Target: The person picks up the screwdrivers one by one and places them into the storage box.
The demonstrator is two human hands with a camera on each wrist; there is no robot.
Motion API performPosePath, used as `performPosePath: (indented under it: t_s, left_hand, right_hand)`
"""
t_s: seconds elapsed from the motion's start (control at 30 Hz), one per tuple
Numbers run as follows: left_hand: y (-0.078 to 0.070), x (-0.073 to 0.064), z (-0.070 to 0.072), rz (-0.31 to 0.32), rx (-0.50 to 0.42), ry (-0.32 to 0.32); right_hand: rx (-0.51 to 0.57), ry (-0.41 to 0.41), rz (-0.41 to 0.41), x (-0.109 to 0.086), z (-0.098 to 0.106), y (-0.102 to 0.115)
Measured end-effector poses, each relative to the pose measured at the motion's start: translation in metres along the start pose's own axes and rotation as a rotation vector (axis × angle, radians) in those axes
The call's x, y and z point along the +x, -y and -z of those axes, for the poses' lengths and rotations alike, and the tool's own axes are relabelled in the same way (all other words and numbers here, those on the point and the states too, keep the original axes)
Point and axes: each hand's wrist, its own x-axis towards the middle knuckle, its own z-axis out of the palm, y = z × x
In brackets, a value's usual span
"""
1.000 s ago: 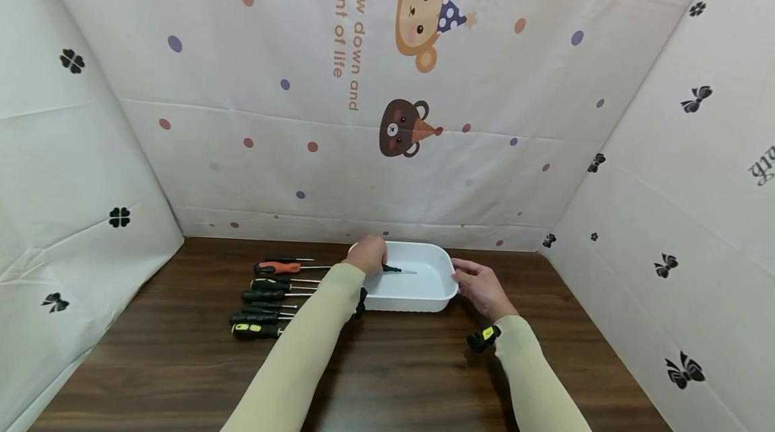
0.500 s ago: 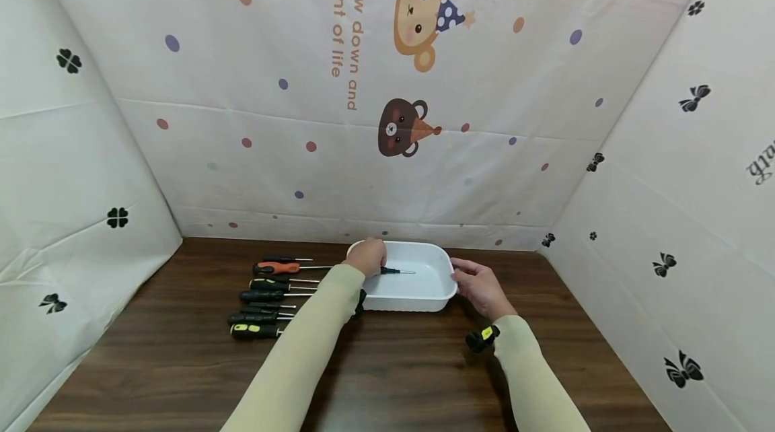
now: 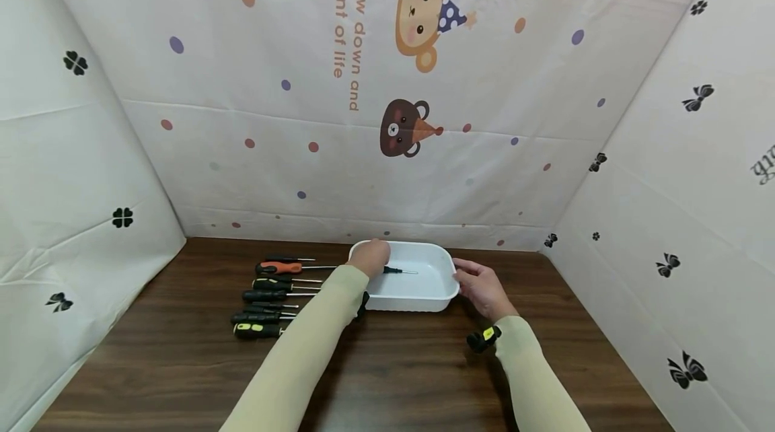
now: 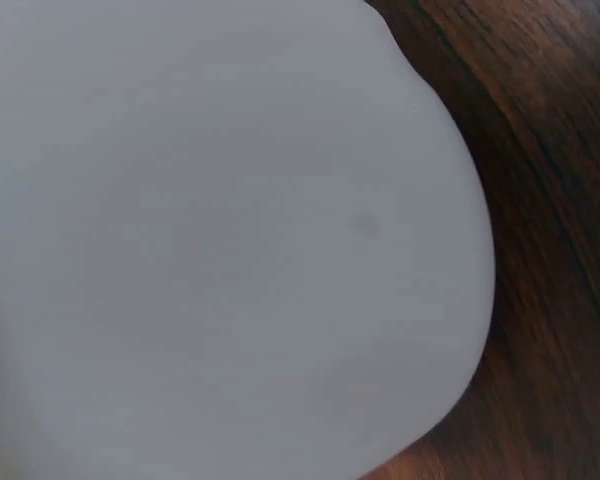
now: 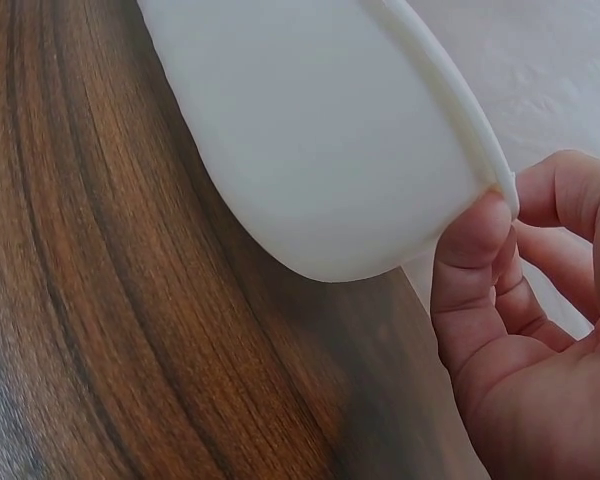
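Observation:
My left hand (image 3: pixel 371 258) is over the left end of a white plastic tray (image 3: pixel 408 304). A thin screwdriver (image 3: pixel 399 271) lies in the tray, its metal tip pointing right; its other end disappears beneath that hand. The left fingers are hidden, so I cannot tell whether they hold it. In the left wrist view, the white tray wall (image 4: pixel 280 250) fills most of the picture and no hand shows. My right hand (image 3: pixel 480 286) pinches the tray's right rim; in the right wrist view, the thumb (image 5: pixel 477 235) and index finger meet at that rim.
Left of the tray, several screwdrivers lie in a row on the brown wooden table (image 3: pixel 151 365), among them an orange and black screwdriver (image 3: pixel 280 268) and a black and yellow one (image 3: pixel 257 330). Patterned white sheets (image 3: pixel 339 183) stand behind and at both sides.
My left hand has shifted very slightly to the right over the tray. The tray, the screwdriver in it and my right hand stay put, apart from a small sway of the view.

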Motion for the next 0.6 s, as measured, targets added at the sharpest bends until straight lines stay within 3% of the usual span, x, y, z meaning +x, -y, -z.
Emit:
performPosePath:
  t_s: [0.2,0.6]
  left_hand:
    - [0.002,-0.005,0.006,-0.021,-0.014,0.004]
    - [0.010,-0.028,0.022,-0.144,-0.030,-0.051]
  right_hand:
    - [-0.006,0.003,0.003,0.001,0.001,0.000]
    - [0.039,0.013,0.024,-0.001,0.000,-0.001]
